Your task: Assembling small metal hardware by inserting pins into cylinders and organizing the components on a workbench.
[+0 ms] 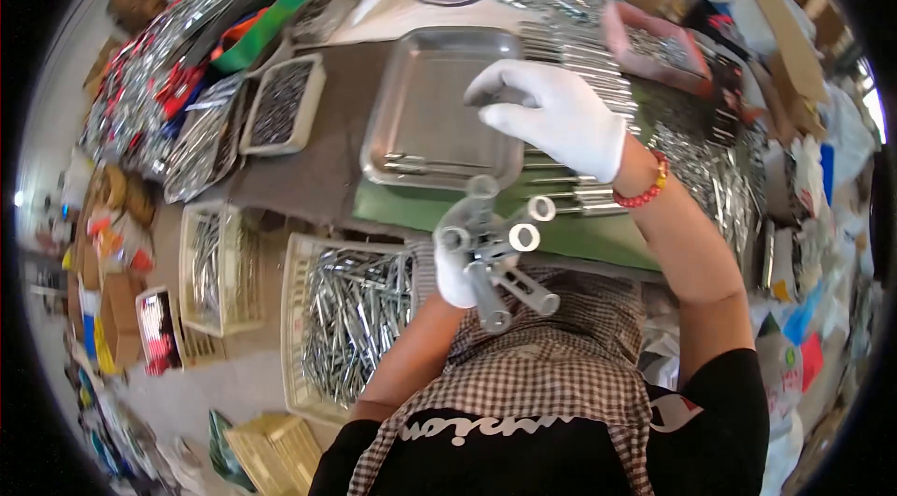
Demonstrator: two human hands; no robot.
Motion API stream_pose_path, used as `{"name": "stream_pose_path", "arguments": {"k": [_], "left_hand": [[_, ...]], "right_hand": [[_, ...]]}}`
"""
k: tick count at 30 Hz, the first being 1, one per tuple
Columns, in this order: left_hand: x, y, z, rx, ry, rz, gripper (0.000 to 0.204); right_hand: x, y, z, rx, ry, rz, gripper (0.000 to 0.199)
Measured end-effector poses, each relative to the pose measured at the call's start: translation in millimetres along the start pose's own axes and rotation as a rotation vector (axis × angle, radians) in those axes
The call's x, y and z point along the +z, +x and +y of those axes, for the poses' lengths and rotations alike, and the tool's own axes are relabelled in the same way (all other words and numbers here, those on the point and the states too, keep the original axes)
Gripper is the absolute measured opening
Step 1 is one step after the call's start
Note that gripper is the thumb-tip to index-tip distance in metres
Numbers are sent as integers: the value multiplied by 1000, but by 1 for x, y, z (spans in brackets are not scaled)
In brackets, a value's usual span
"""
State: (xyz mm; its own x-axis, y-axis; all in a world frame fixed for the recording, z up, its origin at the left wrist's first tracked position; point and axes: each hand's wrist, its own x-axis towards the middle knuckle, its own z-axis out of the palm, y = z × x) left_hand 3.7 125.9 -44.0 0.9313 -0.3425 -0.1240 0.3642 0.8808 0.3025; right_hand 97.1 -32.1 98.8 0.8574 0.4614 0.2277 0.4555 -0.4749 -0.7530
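Observation:
My left hand [452, 274], in a white glove, is closed around several clear plastic tubes [486, 298] in front of my apron. The tubes fan out in different directions, and some show their round ends toward me. My right hand [556, 113], also gloved, is above the right side of a shallow metal tray [388, 113]. Its fingers are curved, with a gap between them and the thumb, and nothing shows between them. A few thin metal rods [430, 165] lie along the tray's near edge. Rows of long metal rods [598, 76] lie beyond and beneath my right hand.
A white bin of small dark parts [280, 104] stands left of the tray. Below the table edge is a cream crate [291, 328] full of metal pieces, beside a smaller basket [224, 262]. A pink container [654, 43] and loose metal parts [719, 188] are at right.

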Motion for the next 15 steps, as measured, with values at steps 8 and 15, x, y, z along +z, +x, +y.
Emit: {"name": "stream_pose_path", "arguments": {"k": [8, 15], "left_hand": [[6, -8, 7, -90, 166, 65, 29], [8, -12, 12, -91, 312, 111, 35]], "right_hand": [[77, 53, 34, -51, -338, -276, 27], [90, 67, 35, 17, -391, -358, 28]]}}
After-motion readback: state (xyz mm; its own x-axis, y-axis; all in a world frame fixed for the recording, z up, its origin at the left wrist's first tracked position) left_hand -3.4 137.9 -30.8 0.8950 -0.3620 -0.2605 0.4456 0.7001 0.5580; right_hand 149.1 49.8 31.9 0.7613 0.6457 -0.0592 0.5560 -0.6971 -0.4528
